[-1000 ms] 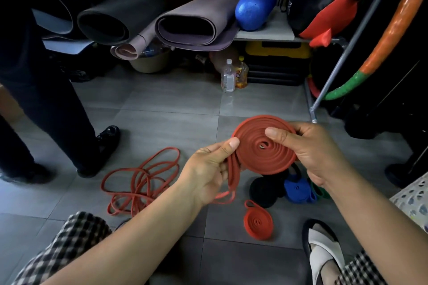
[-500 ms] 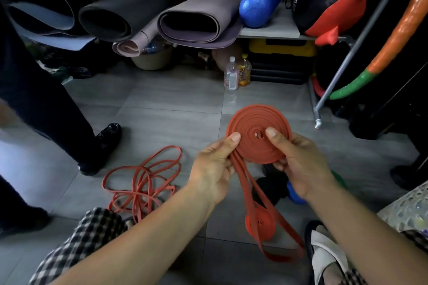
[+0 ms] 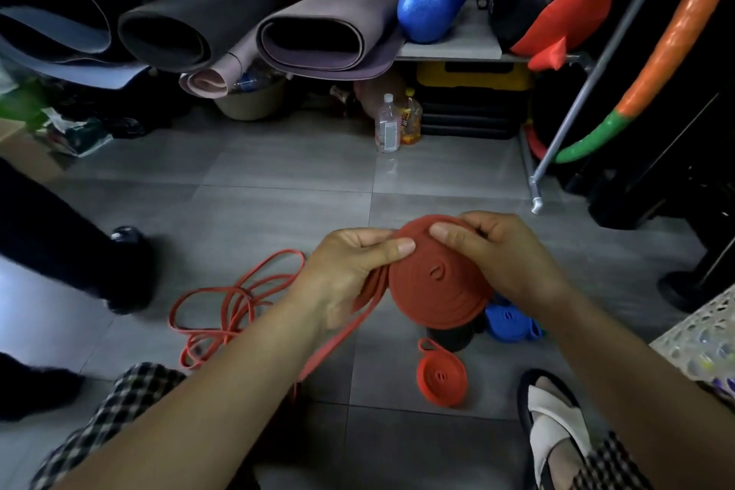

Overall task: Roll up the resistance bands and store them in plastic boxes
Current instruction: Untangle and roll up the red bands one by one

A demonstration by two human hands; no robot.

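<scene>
We are taking the half-wound red coil (image 3: 437,290) as our centre, held in the air above the tiled floor (image 3: 278,187). Far beyond the coil, rolled mats (image 3: 326,36) are lying stacked, out of the job. Left of the coil, a loose red band (image 3: 222,306) is sprawling on the floor, waiting its turn, we judge. Just below the coil, a blue roll (image 3: 511,324) and a small red roll (image 3: 441,378) are lying close together, apparently finished and parked for boxing. We are holding the coil up so its tail (image 3: 338,338) is hanging free toward the lower left. Our left hand (image 3: 346,274) is pinching the coil's left rim, thumb across the face. Our right hand (image 3: 505,255) is curling round the upper right rim, thumb pressing the face.
</scene>
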